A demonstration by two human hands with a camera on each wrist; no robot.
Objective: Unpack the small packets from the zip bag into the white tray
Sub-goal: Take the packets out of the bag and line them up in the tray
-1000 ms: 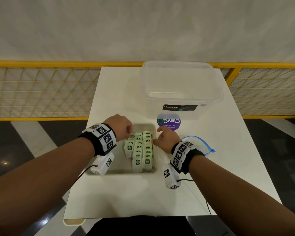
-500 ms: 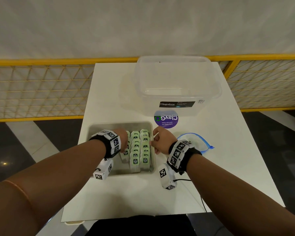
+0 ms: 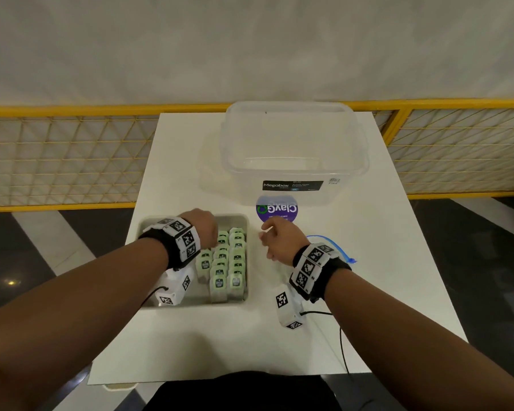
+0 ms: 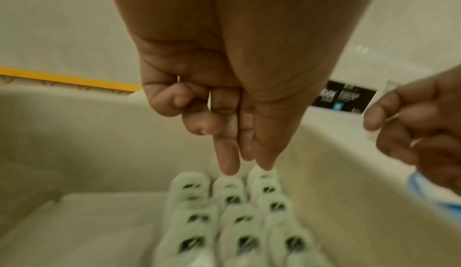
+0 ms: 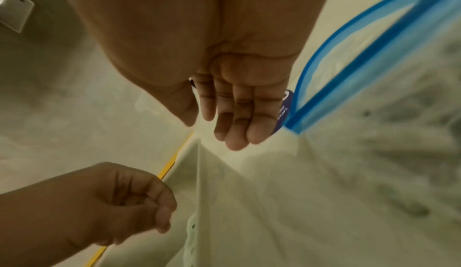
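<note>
The white tray (image 3: pixel 202 302) (image 4: pixel 75 133) holds several small pale green packets (image 3: pixel 229 262) (image 4: pixel 232 218) standing in rows along its right side. My left hand (image 3: pixel 202 229) (image 4: pixel 247 168) (image 5: pixel 139 202) hangs over the far end of the rows. Its forefinger and thumb point down onto the packet tops, its other fingers are curled, and it holds nothing. My right hand (image 3: pixel 275 241) (image 4: pixel 411 125) (image 5: pixel 224 125) is over the table just right of the tray and pinches a thin pale strip (image 3: pixel 266 230) (image 4: pixel 387 89). The blue-edged zip bag (image 3: pixel 333 243) (image 5: pixel 374 153) lies flat under my right wrist.
A clear lidless Megabox tub (image 3: pixel 291 149) stands at the back of the table. A round purple sticker (image 3: pixel 276 210) lies in front of it. A yellow mesh railing (image 3: pixel 72 109) runs behind the table. A black cable (image 3: pixel 341 336) trails from my right wrist.
My right hand has left the tray's right edge and the packets and moved right over the table. My left hand has stayed over the rows of packets.
</note>
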